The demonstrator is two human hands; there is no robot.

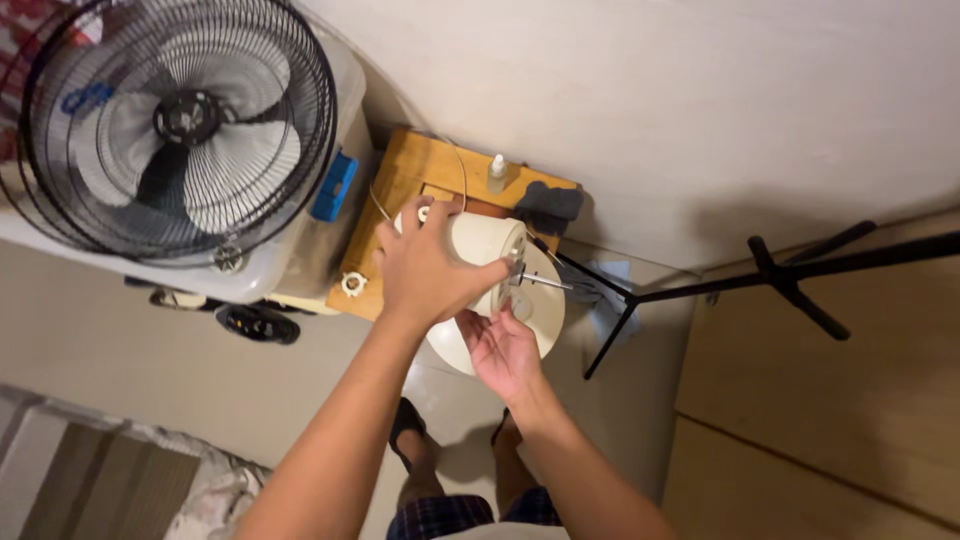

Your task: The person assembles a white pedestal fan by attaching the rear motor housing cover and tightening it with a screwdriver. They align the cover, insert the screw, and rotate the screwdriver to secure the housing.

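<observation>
While the left hand [425,268] wraps its fingers [415,222] over the cream-coloured plastic fan motor housing [485,255], that housing hangs in the air above the small wooden counter [400,190], with its thin metal shaft [545,282] pointing sideways. The right hand [503,352] sits just under it, palm up and fingers loosely spread, touching the round cream plastic base [545,310] rather than gripping anything. A one-handed hold on a smooth rounded casing looks risky: if it slips, the housing could fall toward the bare feet [415,450] on the tiled floor [200,360]. The shaft could also jab the open palm. A small white plastic locking nut [353,284] lies near the counter's edge and might get knocked off.
</observation>
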